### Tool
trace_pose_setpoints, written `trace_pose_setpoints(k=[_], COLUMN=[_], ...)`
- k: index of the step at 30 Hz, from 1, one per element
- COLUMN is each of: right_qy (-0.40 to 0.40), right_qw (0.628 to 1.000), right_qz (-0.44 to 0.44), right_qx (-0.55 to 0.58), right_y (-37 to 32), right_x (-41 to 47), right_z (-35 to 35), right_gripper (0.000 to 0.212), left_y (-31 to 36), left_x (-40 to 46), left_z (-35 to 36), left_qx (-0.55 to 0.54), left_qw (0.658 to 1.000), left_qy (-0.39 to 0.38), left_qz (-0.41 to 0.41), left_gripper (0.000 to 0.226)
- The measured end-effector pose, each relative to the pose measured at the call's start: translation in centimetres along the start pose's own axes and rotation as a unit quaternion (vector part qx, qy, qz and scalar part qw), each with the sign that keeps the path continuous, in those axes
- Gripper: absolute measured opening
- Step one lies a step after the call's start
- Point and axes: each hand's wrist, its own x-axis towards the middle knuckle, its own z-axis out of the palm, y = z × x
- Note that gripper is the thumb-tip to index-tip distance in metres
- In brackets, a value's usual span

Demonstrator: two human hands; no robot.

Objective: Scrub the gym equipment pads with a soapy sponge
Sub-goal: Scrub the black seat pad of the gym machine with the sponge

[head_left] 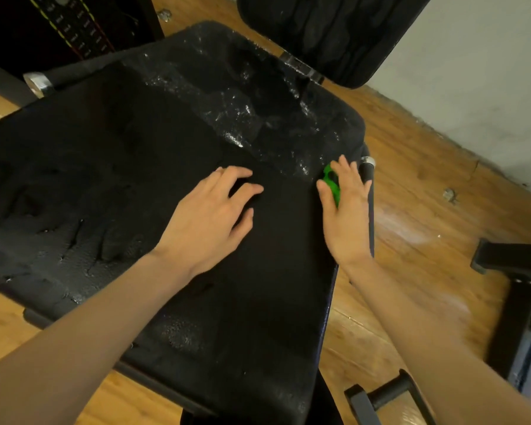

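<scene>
A large black padded seat (135,167) fills most of the head view, worn and dented, with white soapy foam (236,118) across its far right part. My right hand (347,213) holds a green sponge (331,182) against the pad's right edge, thumb on one side and fingers over the top. My left hand (212,216) rests on the middle of the pad with fingers spread and slightly bent, holding nothing. A second black pad (325,32) stands upright beyond the seat.
Wooden floor (426,210) lies to the right, with a wet patch near the pad. Black metal frame parts (515,302) stand at right and a handle bar (380,394) at bottom right. A chrome-tipped bar (39,82) sits at upper left. A pale wall (488,72) is behind.
</scene>
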Motion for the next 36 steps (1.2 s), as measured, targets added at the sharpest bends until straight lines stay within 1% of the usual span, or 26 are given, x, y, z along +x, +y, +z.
trace_pose_setpoints(k=[2, 3, 5, 7, 9, 11, 14, 16, 17, 20, 22, 25, 27, 29, 31, 33, 34, 36], right_qy=[-0.014, -0.033, -0.058, -0.051, -0.02, -0.008, -0.045, -0.077, -0.078, -0.036, -0.022, -0.074, -0.107, -0.095, -0.055, -0.032, -0.042, -0.085], right_qw=[0.999, 0.997, 0.994, 0.996, 0.999, 1.0, 0.998, 0.994, 0.993, 0.999, 1.0, 0.994, 0.987, 0.988, 0.994, 0.997, 0.997, 0.991], right_qz=[-0.045, -0.064, -0.091, -0.073, -0.026, -0.001, -0.05, -0.08, -0.081, -0.02, 0.003, -0.066, -0.105, -0.096, -0.046, -0.011, -0.026, -0.083], right_qx=[-0.007, -0.01, -0.021, -0.028, -0.004, 0.003, -0.001, -0.014, -0.018, -0.011, -0.019, -0.044, -0.063, -0.081, -0.082, -0.073, -0.066, -0.068], right_y=[-0.5, -0.4, 0.5, 1.0, 0.8, 0.3, 0.1, 0.8, 1.1, 1.0, 0.1, -0.6, 0.0, 0.4, -0.1, -1.3, -1.9, -2.5], right_x=[-4.1, -5.3, -3.8, 0.5, 3.5, 2.5, -2.6, -2.3, -0.7, 3.8, 2.7, -3.0, -2.9, 0.9, 4.2, 3.3, 1.4, -3.1], right_z=[-0.2, -0.5, -0.9, -0.8, -0.5, -0.1, -0.7, -1.5, -1.5, -0.7, 0.1, -0.2, -0.7, -0.3, 0.5, 1.3, 1.3, 0.6], right_gripper=[0.044, 0.046, 0.047, 0.046, 0.044, 0.044, 0.047, 0.048, 0.048, 0.046, 0.046, 0.049, 0.051, 0.05, 0.049, 0.049, 0.05, 0.052], left_y=[-0.3, -0.3, -0.3, -0.2, -0.2, -0.2, -0.2, -0.2, -0.2, -0.2, -0.2, -0.2, -0.2, -0.2, -0.2, -0.3, -0.3, -0.4], left_x=[0.3, 0.3, 0.3, 0.4, 0.4, 0.4, 0.4, 0.5, 0.5, 0.6, 0.6, 0.5, 0.5, 0.5, 0.6, 0.5, 0.5, 0.5], left_z=[0.0, 0.0, 0.0, 0.1, 0.1, 0.1, 0.0, 0.0, 0.0, -0.1, 0.0, -0.1, -0.1, 0.0, 0.1, 0.1, 0.2, 0.2], left_qx=[-0.001, -0.007, -0.019, -0.026, -0.025, -0.025, -0.022, -0.021, -0.022, -0.024, -0.023, -0.021, -0.018, -0.017, -0.017, -0.017, -0.017, -0.012], left_qw=[1.0, 1.0, 1.0, 1.0, 1.0, 1.0, 1.0, 1.0, 0.999, 0.999, 0.999, 0.999, 0.999, 0.999, 0.999, 0.999, 0.999, 0.999], left_qy=[-0.006, -0.007, -0.007, -0.008, -0.008, -0.011, -0.011, -0.014, -0.015, -0.017, -0.017, -0.016, -0.016, -0.017, -0.017, -0.016, -0.015, -0.014], left_qz=[-0.004, -0.005, -0.008, -0.01, -0.012, -0.012, -0.015, -0.018, -0.019, -0.024, -0.026, -0.029, -0.031, -0.029, -0.029, -0.031, -0.034, -0.036], left_gripper=[0.039, 0.038, 0.038, 0.037, 0.037, 0.037, 0.036, 0.036, 0.036, 0.036, 0.036, 0.036, 0.036, 0.037, 0.037, 0.04, 0.041, 0.043])
